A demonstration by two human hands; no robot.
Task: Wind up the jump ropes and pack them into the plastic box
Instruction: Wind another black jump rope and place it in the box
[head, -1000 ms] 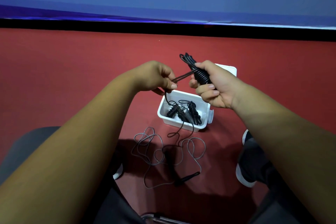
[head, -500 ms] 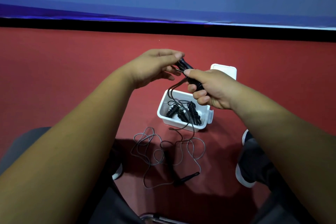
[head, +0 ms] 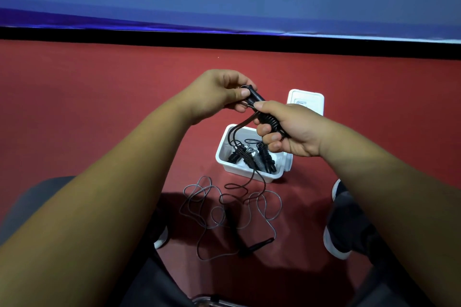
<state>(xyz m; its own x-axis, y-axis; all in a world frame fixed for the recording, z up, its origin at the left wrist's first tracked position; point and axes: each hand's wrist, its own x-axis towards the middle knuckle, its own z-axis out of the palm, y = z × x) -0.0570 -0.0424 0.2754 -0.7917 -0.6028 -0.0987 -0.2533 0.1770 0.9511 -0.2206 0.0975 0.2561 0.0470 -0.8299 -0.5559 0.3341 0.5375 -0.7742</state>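
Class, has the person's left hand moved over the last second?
Yes. Against the still white box, the left hand has moved up and slightly right, to the handle tip.

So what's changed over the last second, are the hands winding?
The left hand swung up from beside the handles to their top end, carrying the rope over for another turn, and pinches it there. The right hand kept its grip on the handles. Box, lid and grey rope on the floor lie as before.
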